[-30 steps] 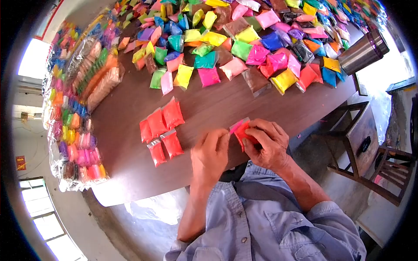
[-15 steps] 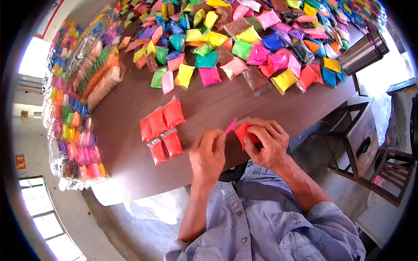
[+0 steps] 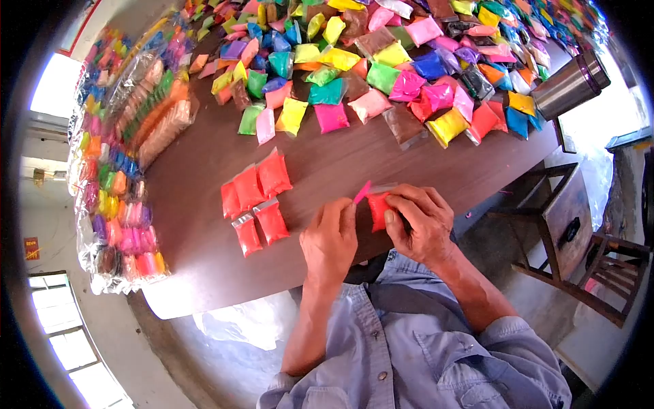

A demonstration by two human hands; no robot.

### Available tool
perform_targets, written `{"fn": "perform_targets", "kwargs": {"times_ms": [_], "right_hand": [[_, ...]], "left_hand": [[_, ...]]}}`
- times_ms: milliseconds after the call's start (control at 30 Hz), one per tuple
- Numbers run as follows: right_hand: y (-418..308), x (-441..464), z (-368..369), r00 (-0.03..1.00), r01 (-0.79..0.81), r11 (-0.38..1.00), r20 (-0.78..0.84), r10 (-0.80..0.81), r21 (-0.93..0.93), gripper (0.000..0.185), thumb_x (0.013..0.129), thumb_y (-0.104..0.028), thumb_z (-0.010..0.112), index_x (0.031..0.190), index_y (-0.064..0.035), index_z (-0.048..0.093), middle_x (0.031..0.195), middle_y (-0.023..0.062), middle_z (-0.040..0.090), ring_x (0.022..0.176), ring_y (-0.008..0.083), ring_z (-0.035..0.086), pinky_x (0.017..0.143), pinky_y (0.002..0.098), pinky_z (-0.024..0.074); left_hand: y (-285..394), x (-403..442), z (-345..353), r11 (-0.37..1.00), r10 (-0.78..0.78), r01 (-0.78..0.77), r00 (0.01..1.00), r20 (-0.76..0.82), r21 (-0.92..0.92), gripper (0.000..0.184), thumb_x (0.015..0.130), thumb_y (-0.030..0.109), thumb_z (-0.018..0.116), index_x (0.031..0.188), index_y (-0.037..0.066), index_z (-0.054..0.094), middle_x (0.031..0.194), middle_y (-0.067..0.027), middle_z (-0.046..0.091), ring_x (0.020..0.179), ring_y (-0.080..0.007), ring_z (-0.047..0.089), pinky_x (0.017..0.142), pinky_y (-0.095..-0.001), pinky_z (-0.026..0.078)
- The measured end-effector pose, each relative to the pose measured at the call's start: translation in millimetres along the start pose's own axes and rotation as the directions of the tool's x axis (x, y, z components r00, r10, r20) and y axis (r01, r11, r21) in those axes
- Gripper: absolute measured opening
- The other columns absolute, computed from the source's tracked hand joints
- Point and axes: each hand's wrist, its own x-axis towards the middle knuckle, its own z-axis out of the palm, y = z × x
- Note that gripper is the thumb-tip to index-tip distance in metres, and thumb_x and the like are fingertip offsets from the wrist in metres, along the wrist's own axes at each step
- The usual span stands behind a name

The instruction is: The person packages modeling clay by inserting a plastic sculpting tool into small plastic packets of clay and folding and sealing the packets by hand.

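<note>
My left hand [image 3: 330, 238] is closed on a small flat pink strip [image 3: 363, 192], its tip sticking out past the fingertips; I cannot tell what kind of tool it is. Pinched between thumb and fingers of my right hand [image 3: 422, 223] is a small red packet [image 3: 379, 210] with a clear top edge. The strip's tip lies close beside that packet. Left of my hands, several more red packets lie on the table in two rows, among them an upper one [image 3: 274, 173] and a lower one [image 3: 272, 222].
Many coloured packets [image 3: 332, 117] are heaped across the far side of the brown table [image 3: 197, 252]. Bagged bundles of packets [image 3: 129, 225] line the left edge. A steel flask [image 3: 571, 85] lies tilted at the far right. A wooden stool [image 3: 572, 211] stands right of the table.
My left hand has shifted slightly up and right. The red packet in my right hand has turned a little, showing more of its front. The other packets stay where they were.
</note>
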Motion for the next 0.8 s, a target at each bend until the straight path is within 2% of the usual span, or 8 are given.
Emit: {"fn": "perform_targets", "kwargs": {"times_ms": [200,267,400,467,600,667,767,800], "right_hand": [[-0.5,0.3,1.6,1.0,0.002,1.0,-0.003,-0.002,0.002,0.015,0.085,-0.004,0.075,0.1,-0.0025,0.076,0.104,0.0122,0.073,0.087,0.032,0.07,0.078,0.0399,0.0578],[-1.6,1.1,1.8,1.0,-0.002,1.0,-0.008,0.002,-0.024,0.017,0.085,-0.004,0.075,0.102,-0.0026,0.076,0.102,0.012,0.072,0.086,0.0321,0.069,0.077,0.0401,0.0573],[-1.7,1.6,1.7,1.0,0.011,0.999,0.0,-0.011,-0.037,0.019,0.084,-0.004,0.075,0.103,-0.0031,0.077,0.1,0.0117,0.07,0.085,0.0322,0.068,0.076,0.0402,0.0567],[-2.7,2.5,0.8,1.0,-0.001,0.999,0.028,0.002,-0.043,0.019,0.084,-0.004,0.075,0.103,-0.0038,0.077,0.099,0.0117,0.069,0.084,0.0323,0.068,0.075,0.0402,0.0562],[-2.6,2.2,0.6,1.0,0.003,0.998,0.016,-0.002,-0.055,0.019,0.084,-0.004,0.076,0.103,-0.0044,0.077,0.098,0.0114,0.069,0.083,0.0322,0.068,0.074,0.0399,0.0559],[-1.1,0.8,2.5,1.0,0.002,0.999,0.011,-0.002,-0.05,0.019,0.083,-0.004,0.076,0.102,-0.0047,0.077,0.097,0.0109,0.069,0.082,0.0318,0.067,0.074,0.0394,0.0558],[0.0,-0.5,4.1,1.0,0.012,0.998,-0.007,-0.012,-0.058,0.019,0.083,-0.007,0.078,0.102,-0.0051,0.076,0.096,0.008,0.067,0.083,0.0292,0.066,0.074,0.039,0.0553],[-0.7,0.0,4.4,1.0,0.01,0.998,-0.006,-0.01,-0.056,0.019,0.083,-0.007,0.078,0.102,-0.0051,0.076,0.096,0.008,0.067,0.083,0.0292,0.066,0.074,0.039,0.0553]], "left_hand": [[7.5,-11.7,-9.8,0.993,-0.014,0.013,1.0,-0.005,-0.121,0.007,0.094,0.003,0.075,0.1,0.001,0.073,0.09,-0.0169,0.074,0.079,-0.0328,0.073,0.072,-0.0386,0.057],[4.1,-21.0,-5.5,0.991,0.045,-0.045,0.999,0.003,-0.13,0.01,0.093,0.002,0.077,0.1,0.004,0.072,0.089,-0.0155,0.073,0.076,-0.0348,0.072,0.065,-0.0413,0.057],[3.1,-19.7,-0.3,0.992,0.014,-0.015,1.0,-0.012,-0.123,0.009,0.094,0.005,0.077,0.101,0.005,0.072,0.089,-0.0156,0.073,0.076,-0.0357,0.072,0.066,-0.0428,0.057],[-0.2,-11.7,1.9,0.999,0.038,-0.038,0.999,0.003,-0.028,0.008,0.095,0.008,0.076,0.101,0.006,0.071,0.09,-0.0157,0.073,0.077,-0.0368,0.072,0.066,-0.0447,0.057],[-2.3,1.3,3.7,0.999,0.045,-0.045,0.999,-0.002,-0.002,0.007,0.097,0.011,0.075,0.102,0.007,0.071,0.09,-0.0162,0.073,0.078,-0.0379,0.072,0.067,-0.0466,0.057],[-3.9,4.5,2.9,0.998,0.023,-0.025,0.999,-0.028,-0.05,0.005,0.095,0.003,0.074,0.098,0.0,0.072,0.089,-0.0164,0.073,0.077,-0.0329,0.071,0.07,-0.0389,0.057],[6.0,0.4,-9.7,0.987,-0.011,0.01,1.0,-0.008,-0.158,0.006,0.095,0.004,0.075,0.098,0.0,0.072,0.089,-0.0161,0.073,0.079,-0.0312,0.072,0.071,-0.0382,0.057],[10.4,-6.7,-15.0,0.986,-0.092,0.097,0.995,0.041,-0.132,0.006,0.094,0.003,0.075,0.098,-0.001,0.072,0.089,-0.016,0.073,0.08,-0.0298,0.072,0.072,-0.0375,0.056]]}}
